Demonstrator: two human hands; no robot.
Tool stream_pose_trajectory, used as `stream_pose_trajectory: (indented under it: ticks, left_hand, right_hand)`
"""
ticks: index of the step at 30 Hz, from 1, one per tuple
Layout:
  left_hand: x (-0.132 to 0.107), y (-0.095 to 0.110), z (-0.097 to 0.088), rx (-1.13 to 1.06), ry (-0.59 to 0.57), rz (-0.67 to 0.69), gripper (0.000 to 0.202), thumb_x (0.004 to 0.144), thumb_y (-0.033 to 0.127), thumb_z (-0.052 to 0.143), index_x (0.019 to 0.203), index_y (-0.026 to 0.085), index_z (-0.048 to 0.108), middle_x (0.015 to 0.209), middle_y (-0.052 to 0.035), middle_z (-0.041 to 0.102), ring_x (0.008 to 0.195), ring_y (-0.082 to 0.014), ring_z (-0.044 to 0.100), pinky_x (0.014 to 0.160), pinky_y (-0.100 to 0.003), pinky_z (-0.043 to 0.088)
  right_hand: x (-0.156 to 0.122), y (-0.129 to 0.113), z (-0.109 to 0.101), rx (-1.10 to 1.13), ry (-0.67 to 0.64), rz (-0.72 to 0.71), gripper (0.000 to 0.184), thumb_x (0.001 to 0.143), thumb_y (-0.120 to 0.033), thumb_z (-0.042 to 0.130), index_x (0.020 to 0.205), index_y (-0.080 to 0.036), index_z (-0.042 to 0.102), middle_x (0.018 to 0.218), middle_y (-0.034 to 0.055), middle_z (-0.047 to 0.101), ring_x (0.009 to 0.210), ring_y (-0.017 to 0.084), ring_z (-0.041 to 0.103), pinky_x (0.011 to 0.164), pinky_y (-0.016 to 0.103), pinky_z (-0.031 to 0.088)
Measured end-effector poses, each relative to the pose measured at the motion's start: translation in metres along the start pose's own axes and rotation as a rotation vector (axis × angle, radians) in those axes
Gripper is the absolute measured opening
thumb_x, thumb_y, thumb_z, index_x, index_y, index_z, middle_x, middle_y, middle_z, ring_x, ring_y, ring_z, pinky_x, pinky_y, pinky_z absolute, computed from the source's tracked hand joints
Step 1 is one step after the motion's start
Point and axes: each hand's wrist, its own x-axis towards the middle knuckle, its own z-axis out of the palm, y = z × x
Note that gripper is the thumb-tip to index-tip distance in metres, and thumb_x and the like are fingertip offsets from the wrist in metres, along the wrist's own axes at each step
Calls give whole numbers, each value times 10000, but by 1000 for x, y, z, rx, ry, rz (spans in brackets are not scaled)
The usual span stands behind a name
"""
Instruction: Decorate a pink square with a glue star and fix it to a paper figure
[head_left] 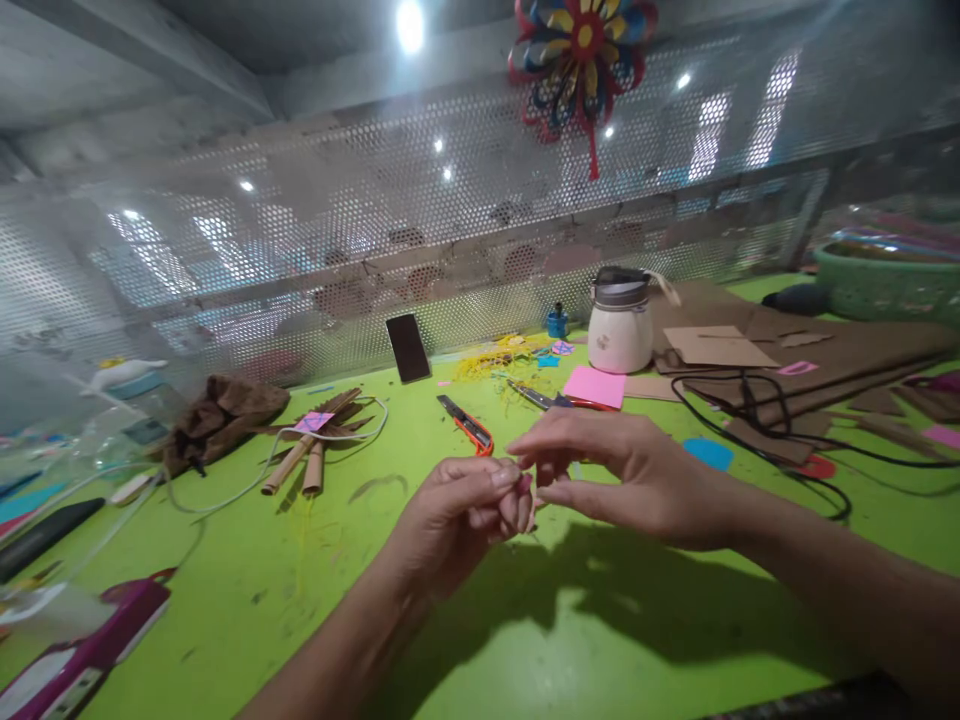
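My left hand [469,505] is closed in a pinch over the middle of the green table. A small pink piece [526,484], perhaps paper, shows at its fingertips, mostly hidden by the fingers. Close to its right, my right hand [622,475] curves with thumb and fingers apart, and nothing shows held in it. Just behind my left hand lies an orange box cutter [469,428] with its blade out. Scissors [534,396] rest past my right fingers, beside a pink paper pad [595,386].
A white jar [620,330] stands at the back. Brown cardboard [757,335] and a black cable [750,395] spread across the right. Leftward are rolled brown tubes [300,455], a white cord [225,508] and a purple glue gun [97,640]. A phone [409,348] leans against the mesh.
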Motion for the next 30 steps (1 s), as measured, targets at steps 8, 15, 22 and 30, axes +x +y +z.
stream_pose_trajectory:
  ticks: [8,15,22,30]
  left_hand:
    - [0,1,3,36,15,-77,269,759,226,616,513,116,629,490,-7,493,484,-81,418,480,-234,207]
    - [-1,0,4,15,-5,-113,290,766,256,610,512,119,585,470,3,464,440,-71,374,468,-244,165]
    - [0,0,5,42,-14,-128,295,763,266,616,516,106,590,508,-18,483,458,-72,379,465,-237,160]
    - [0,0,4,6,-23,-159,294,782,264,584,531,113,562,509,-17,497,437,-63,359,484,-243,224]
  right_hand:
    - [0,0,0,-176,39,-172,170,836,-199,609,990,-193,681,880,57,707,784,146,637,734,282,518]
    - [0,5,0,-143,28,-200,108,833,-203,612,910,-185,685,802,51,704,712,134,638,657,269,523]
    - [0,6,1,-110,39,-138,93,837,-230,611,839,-171,683,745,43,700,658,128,638,621,258,512]
    - [-2,7,7,-217,78,-187,102,857,-207,572,818,-180,662,742,45,693,660,123,612,624,248,480]
